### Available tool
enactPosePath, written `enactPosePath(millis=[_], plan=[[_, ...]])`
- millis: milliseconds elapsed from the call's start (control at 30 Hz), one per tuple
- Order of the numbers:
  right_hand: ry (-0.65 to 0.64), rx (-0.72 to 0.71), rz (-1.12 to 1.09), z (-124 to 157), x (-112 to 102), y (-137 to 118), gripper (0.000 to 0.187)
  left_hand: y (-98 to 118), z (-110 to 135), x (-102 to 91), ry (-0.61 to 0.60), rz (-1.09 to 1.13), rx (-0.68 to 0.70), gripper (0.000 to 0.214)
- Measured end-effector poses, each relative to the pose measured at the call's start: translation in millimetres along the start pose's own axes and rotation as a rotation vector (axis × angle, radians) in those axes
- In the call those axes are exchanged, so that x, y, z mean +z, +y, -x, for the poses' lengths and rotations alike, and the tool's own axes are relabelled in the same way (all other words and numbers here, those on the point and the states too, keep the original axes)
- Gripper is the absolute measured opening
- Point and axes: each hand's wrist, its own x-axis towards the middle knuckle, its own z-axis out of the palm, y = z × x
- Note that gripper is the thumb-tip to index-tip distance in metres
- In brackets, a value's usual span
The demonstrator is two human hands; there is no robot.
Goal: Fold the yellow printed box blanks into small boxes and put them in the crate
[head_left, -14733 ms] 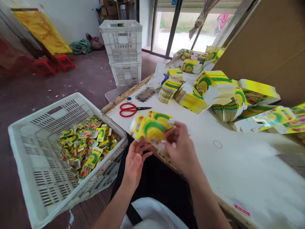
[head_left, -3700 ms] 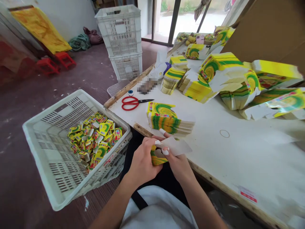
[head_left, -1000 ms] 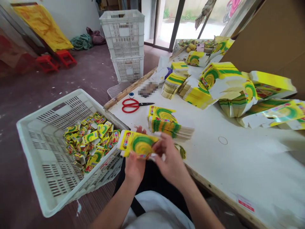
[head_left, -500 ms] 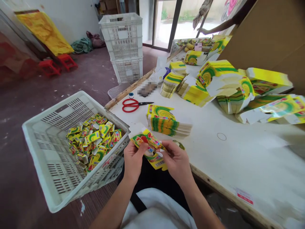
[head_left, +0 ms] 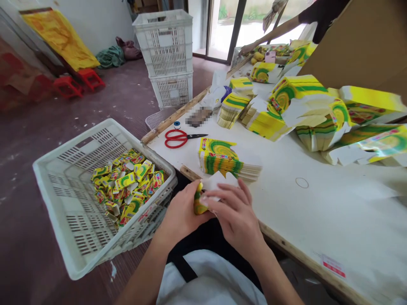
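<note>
Just past the table's front edge, my left hand (head_left: pixel 184 214) is wrapped round a small yellow-and-green printed carton (head_left: pixel 199 204), with white flaps standing up at its top. My right hand (head_left: pixel 237 214) closes on the same carton from the other side, its bent fingers on the white card. Parts of the carton are hidden behind the fingers. Close beyond the hands, a stack of flat carton blanks (head_left: pixel 219 154) lies on the white table (head_left: pixel 280 195). To the left, a white plastic crate (head_left: pixel 59 212) holds many folded cartons (head_left: pixel 125 180).
Red-handled scissors (head_left: pixel 176 138) and a small blue-topped reel (head_left: pixel 177 124) lie near the table's left edge. Further back are more bundled blanks (head_left: pixel 267 123). Stacked white crates (head_left: pixel 163 55) stand on the floor. Another person's arm (head_left: pixel 276 33) reaches over the far end.
The flat printed blank between my hands has been turned and bent into a carton shape, white side up. My left hand has wrapped round it. The other person's arm has reached further left.
</note>
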Motion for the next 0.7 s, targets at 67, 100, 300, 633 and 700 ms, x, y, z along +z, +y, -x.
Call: enactPosePath(millis=[67, 100, 300, 633, 700], plan=[[0.184, 0.191, -0.074, 4, 7, 2, 0.053, -1, -2, 7.5, -0.053, -0.013, -0.034, 0.058], [0.26, 0.318, -0.152, 6, 11, 4, 0.061, -2, -2, 11.0, -0.051, -0.015, -0.02, 0.058], [0.286, 0.963, -0.941, 0, 24, 7, 0.082, -1, 7, 27.6, 0.016, 0.014, 0.162, 0.069], [0.059, 0.921, -0.949, 10, 28, 2, 0.056, 1, 5, 39.7, -0.09, 0.038, 0.161, 0.055], [-0.075, 0.789, -0.777, 14, 23, 3, 0.053, -2, 5, 38.8, -0.162, 0.048, 0.065, 0.062]])
